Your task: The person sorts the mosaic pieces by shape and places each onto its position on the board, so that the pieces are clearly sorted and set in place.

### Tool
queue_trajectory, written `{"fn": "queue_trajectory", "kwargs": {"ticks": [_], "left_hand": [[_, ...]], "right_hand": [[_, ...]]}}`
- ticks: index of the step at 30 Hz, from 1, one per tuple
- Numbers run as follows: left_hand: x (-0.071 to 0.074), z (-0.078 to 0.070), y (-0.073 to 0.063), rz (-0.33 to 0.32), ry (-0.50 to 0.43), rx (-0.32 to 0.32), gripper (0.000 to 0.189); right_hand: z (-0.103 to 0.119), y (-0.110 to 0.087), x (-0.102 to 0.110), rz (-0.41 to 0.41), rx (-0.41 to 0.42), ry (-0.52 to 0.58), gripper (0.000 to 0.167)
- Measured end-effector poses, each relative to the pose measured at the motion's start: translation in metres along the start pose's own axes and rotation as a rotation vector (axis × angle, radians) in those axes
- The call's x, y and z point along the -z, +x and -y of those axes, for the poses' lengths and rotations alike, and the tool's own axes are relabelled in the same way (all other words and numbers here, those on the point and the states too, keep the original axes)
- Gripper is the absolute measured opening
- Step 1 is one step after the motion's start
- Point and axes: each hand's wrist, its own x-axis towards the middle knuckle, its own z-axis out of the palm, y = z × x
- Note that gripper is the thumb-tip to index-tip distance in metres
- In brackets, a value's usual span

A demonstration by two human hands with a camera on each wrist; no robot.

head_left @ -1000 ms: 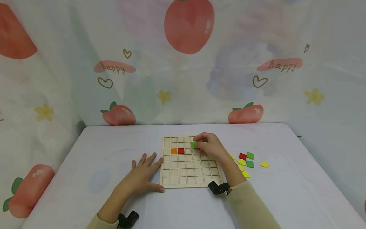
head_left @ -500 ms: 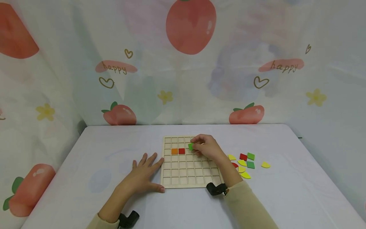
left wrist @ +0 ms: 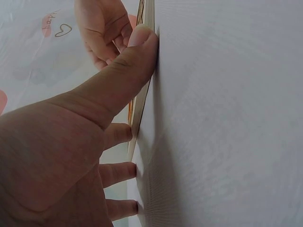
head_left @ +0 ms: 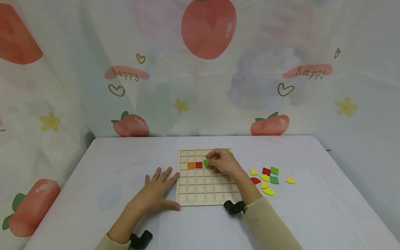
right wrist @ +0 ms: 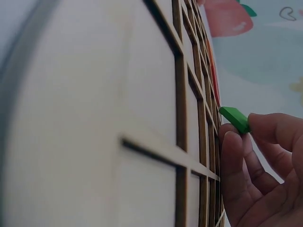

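A light wooden grid board (head_left: pixel 200 188) lies on the table, with an orange square tile (head_left: pixel 191 165) and a red square tile (head_left: pixel 198 165) side by side in its cells. My right hand (head_left: pixel 224 162) pinches a green square tile (head_left: pixel 206 163) just right of the red one, low over the board. In the right wrist view that green tile (right wrist: pixel 235 119) sits tilted between thumb and fingertips. My left hand (head_left: pixel 156 192) rests spread at the board's left edge, thumb at the near corner. The left wrist view shows its thumb (left wrist: pixel 128 61) touching the board's side (left wrist: pixel 146 71).
Right of the board lie loose pieces: a red square (head_left: pixel 266 171), green squares (head_left: pixel 274 180), a red quarter-round piece (head_left: pixel 255 180) and several yellow quarter-round pieces (head_left: pixel 268 191). A patterned cloth (head_left: pixel 200 93) hangs behind the white table (head_left: pixel 312 215).
My right hand has moved left and slightly nearer with the green tile, bringing it close to the red tile. My left hand stays at the board's edge.
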Motion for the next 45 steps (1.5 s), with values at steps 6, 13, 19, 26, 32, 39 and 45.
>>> {"fn": "queue_trajectory", "kwargs": {"ticks": [6, 13, 19, 26, 32, 39, 45], "left_hand": [[0.0, -0.001, -0.001, 0.009, -0.007, 0.0, 0.111], [0.001, 0.0, -0.001, 0.008, -0.006, -0.004, 0.11], [0.0, 0.0, -0.001, 0.012, -0.006, -0.012, 0.11], [0.001, 0.0, -0.001, 0.005, -0.003, -0.023, 0.109], [0.001, 0.001, 0.0, 0.007, -0.008, -0.019, 0.109], [0.0, 0.002, -0.001, 0.004, -0.011, -0.022, 0.11], [0.0, 0.003, 0.0, 0.003, -0.007, -0.016, 0.111]], "right_hand": [[0.003, -0.002, -0.002, 0.002, 0.0, -0.04, 0.019], [0.005, -0.002, -0.003, 0.005, 0.003, -0.078, 0.019], [0.006, -0.002, -0.004, 0.003, -0.003, -0.112, 0.016], [0.007, -0.002, -0.005, -0.01, -0.018, -0.132, 0.014], [0.01, -0.003, -0.005, -0.02, -0.032, -0.165, 0.015], [0.011, -0.003, -0.004, -0.019, -0.044, -0.182, 0.018], [0.011, -0.003, -0.003, -0.001, -0.044, -0.173, 0.019]]}}
